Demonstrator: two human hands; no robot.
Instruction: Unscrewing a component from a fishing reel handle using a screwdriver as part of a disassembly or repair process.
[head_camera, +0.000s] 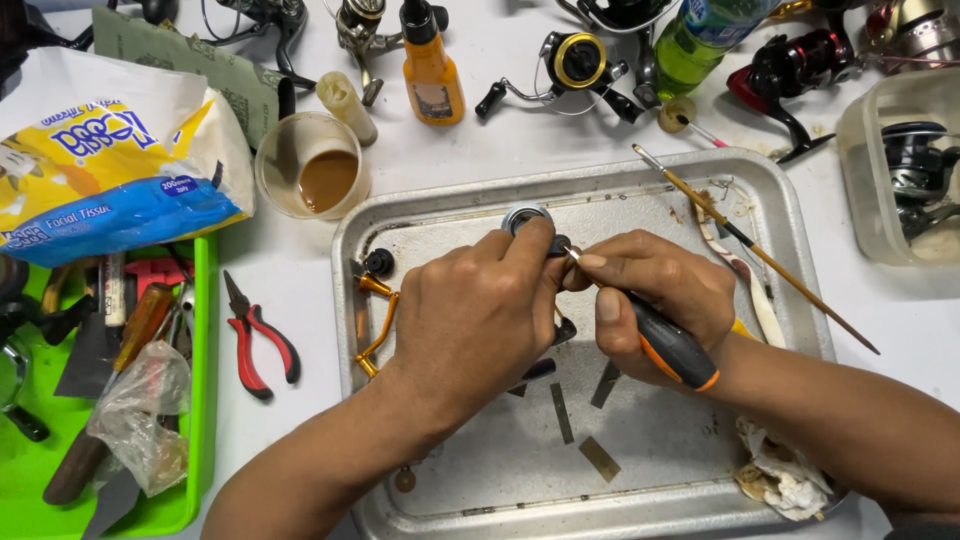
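My left hand (480, 315) grips a small fishing reel part (527, 218) with a silver ring, holding it over the metal tray (420, 205). My right hand (655, 300) holds a screwdriver (668, 345) with a black and orange handle; its thin shaft tip meets the part between my fingers. A gold reel handle (375, 325) lies in the tray just left of my left hand. Most of the held part is hidden by my fingers.
A thin paintbrush (755, 250) rests across the tray's right rim. Red pliers (258, 340) lie left of the tray, beside a green tray (200, 400) of tools. Behind are a cup of brown liquid (310, 165), an orange bottle (432, 70), several reels, a tissue pack (100, 160).
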